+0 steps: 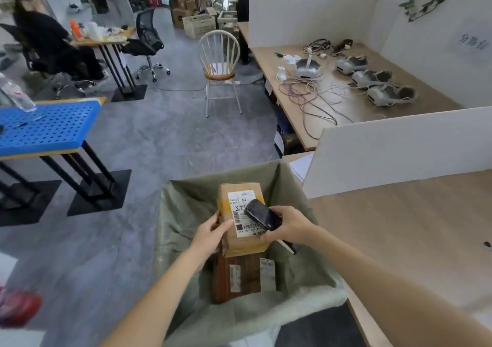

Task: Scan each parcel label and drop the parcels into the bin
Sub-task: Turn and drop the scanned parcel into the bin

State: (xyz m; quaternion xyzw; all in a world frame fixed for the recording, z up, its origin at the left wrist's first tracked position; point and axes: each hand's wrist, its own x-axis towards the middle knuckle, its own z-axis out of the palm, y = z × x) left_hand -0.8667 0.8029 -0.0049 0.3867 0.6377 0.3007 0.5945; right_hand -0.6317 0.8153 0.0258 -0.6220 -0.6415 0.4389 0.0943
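Holding the parcel (241, 213) over the bin (186, 208) w/ my left hand (213, 231), fingers and thumb curled round its near left edge, so the label (243, 215) faces up toward the head cam. Right hand (288, 227) grips the phone-like scanner (262, 215), fingers wrapped round its body, and hovers it just above the label's barcode, partly covering it. My read: scan step is in hand, drop not yet done. Keeping the box over the opening makes sense, since release then needs no extra reach.

Head view is the only one, so materials from there. Parcel is a small rectangular corrugated carton, brown w/ yellowish tape bands, white printed label w/ handwriting on it. Scanner is a dark, glossy, rounded slab. Bin is lined w/ a soft, wrinkled olive-green sack, its rim folded over the edge. Inside, below the held box, a darker brown parcel (238, 277) lies flat w/ white stickers on top (so at least one is already in).

Light wood surface (399, 227) sits just to the right of the bin, white partition boards (399, 147) standing on it.
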